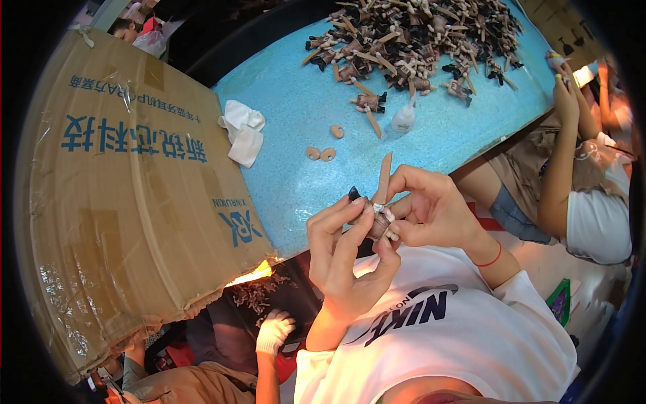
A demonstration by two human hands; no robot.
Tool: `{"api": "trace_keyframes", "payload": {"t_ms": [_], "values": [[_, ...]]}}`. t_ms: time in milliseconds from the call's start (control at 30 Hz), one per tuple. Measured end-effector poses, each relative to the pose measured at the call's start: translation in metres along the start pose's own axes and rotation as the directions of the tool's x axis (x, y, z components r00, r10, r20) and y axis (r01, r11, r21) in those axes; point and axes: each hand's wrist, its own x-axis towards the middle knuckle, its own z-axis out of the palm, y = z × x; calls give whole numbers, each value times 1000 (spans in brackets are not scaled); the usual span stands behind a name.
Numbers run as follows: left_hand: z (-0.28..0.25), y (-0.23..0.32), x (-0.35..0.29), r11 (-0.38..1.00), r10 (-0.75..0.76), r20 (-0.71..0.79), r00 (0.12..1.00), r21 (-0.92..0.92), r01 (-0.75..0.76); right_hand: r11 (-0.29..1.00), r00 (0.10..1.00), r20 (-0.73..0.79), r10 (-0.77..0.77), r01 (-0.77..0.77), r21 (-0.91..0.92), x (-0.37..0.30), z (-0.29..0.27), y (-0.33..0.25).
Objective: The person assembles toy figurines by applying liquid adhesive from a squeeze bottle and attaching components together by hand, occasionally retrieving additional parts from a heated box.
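Note:
Above the near edge of the blue tabletop (289, 188), a small doll figure (381, 223) with a brownish body is held between my two hands. A flat tan strip (384, 178) sticks up from its neck end. My left hand (343, 262) closes its fingers round the body from the left, and a black boot tip (354, 194) shows by its fingertips. From the right, my right hand (434, 212) pinches the figure near its pale arms. Fingers cover part of it. Beyond lie three small tan rounded pieces (328, 155).
A heap of similar figures (417, 40) covers the far tabletop. Nearer stand a small white squeeze bottle (404, 120) and a crumpled white tissue (242, 131). A large cardboard sheet (121, 202) borders the left. A gloved co-worker's hand (276, 330) is lower left; another person (565, 195) sits right.

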Motion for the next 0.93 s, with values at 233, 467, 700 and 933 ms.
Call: {"api": "trace_keyframes", "payload": {"t_ms": [233, 467, 700, 933], "values": [[0, -7, 1, 1000, -12, 2, 1000, 6, 12, 999, 1000, -15, 9, -8, 39, 5, -1, 3], [3, -20, -6, 580, -511, 95, 855, -696, 424, 999, 999, -37, 37, -36, 29, 4, -1, -5], [7, -22, -15, -258, -496, 503, 708, -864, 432, 595, 883, 6, -469, 321, -737, 0, 3, 5], [8, -21, -15, -519, -274, 571, 774, -765, 381, 341, 831, 102, -547, 332, -880, -5, 11, 3]]}}
